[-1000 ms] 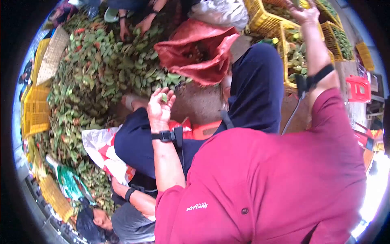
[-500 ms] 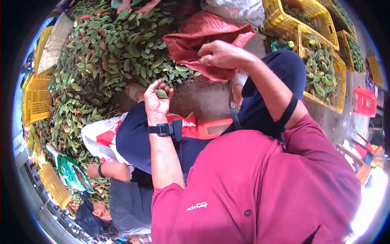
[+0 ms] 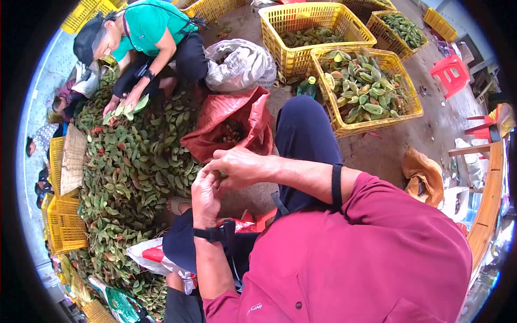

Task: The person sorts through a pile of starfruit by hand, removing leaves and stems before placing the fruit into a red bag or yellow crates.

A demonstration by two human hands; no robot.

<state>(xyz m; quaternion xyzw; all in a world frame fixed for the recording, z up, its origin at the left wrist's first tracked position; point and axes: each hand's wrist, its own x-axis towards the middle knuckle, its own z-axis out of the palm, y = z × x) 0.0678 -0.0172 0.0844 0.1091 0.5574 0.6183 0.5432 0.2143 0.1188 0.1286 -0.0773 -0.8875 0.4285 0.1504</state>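
Note:
My left hand (image 3: 204,198) and my right hand (image 3: 239,168) meet in front of me, fingers closed together. A bit of a small green oval pod-like piece (image 3: 222,175) shows between them; the fingers hide most of it. A black strap is on my left wrist and another by my right elbow. Just beyond my hands lies an open red woven sack (image 3: 207,129) with small brownish pieces inside. To the left spreads a large heap of green leaf-like pods (image 3: 129,167), some reddish or brown.
Yellow crates of green pods, including a near crate (image 3: 414,110), stand ahead and right. A white sack (image 3: 237,64) and a green bottle (image 3: 307,87) are nearby. A co-worker in a green shirt (image 3: 153,24) bends over the heap. A red stool (image 3: 451,75) stands farther right.
My right hand has come from over the red sack to meet my left hand at the green piece. The view has turned, bringing the green-shirted co-worker and more crates into sight.

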